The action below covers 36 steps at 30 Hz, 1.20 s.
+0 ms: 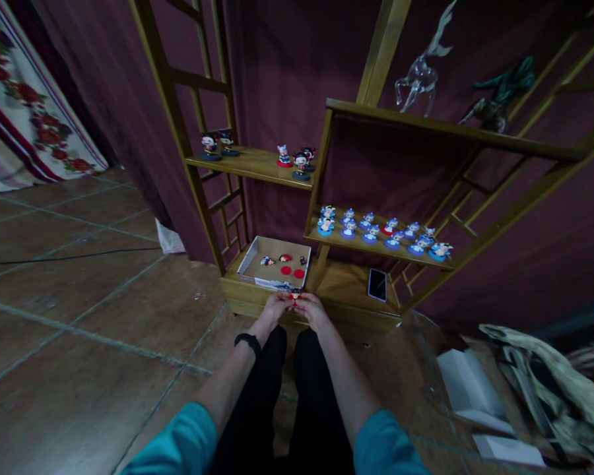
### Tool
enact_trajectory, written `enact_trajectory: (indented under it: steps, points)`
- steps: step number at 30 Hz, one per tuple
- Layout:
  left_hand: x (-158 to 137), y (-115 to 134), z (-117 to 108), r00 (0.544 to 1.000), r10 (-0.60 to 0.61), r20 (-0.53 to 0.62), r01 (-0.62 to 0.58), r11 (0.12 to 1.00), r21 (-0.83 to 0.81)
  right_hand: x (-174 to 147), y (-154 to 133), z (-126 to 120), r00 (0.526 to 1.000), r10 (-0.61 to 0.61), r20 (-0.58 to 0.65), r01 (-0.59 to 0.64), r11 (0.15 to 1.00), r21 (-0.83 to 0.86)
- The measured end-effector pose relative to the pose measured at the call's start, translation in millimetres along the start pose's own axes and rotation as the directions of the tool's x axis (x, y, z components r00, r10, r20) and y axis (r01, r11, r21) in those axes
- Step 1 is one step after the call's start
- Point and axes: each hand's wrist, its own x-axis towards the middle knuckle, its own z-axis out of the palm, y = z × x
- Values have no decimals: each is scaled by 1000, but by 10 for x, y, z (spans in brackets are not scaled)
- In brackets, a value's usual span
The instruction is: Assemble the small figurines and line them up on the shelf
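Fingertips of a person's left hand (276, 305) and right hand (313, 309) meet around a small red-and-dark figurine (296, 296) just below the centre of the frame, pinching it from either side, the fingers bent and drawn close together. Just above the hands, a shallow open cardboard box (248, 256), white-walled with a brown bottom, holds a dark-and-white figurine (267, 261) lying on its side, a red-topped figurine (285, 258), a small dark piece (303, 260) too tiny to make out, and two flat red discs (299, 274) near its lower right. The box rests on the base of a glossy wooden shelf unit (346, 274); a dark-screened phone (377, 285) lies at right of centre. Blue and purple figurines (371, 234) on round bases line a shelf above, while a clear, glass-like animal statuette (420, 79) rears at upper right before a maroon curtain (287, 72). Square brown tiles (103, 310) spread across the left.
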Motion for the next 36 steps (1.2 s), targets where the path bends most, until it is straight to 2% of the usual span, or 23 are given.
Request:
enact_trajectory:
  steps: [20, 28, 36]
  points:
    - [-14, 56, 34, 999, -5, -32, 8, 996, 93, -19, -9, 16, 1000, -6, -18, 6, 1000, -25]
    - [-17, 59, 32, 1000, 15, 16, -17, 992, 125, 8, 19, 13, 999, -12, -30, 11, 999, -31]
    - [-27, 61, 24, 1000, 5, 19, -7, 993, 121, -1, 15, 13, 1000, -15, -26, 14, 999, -49]
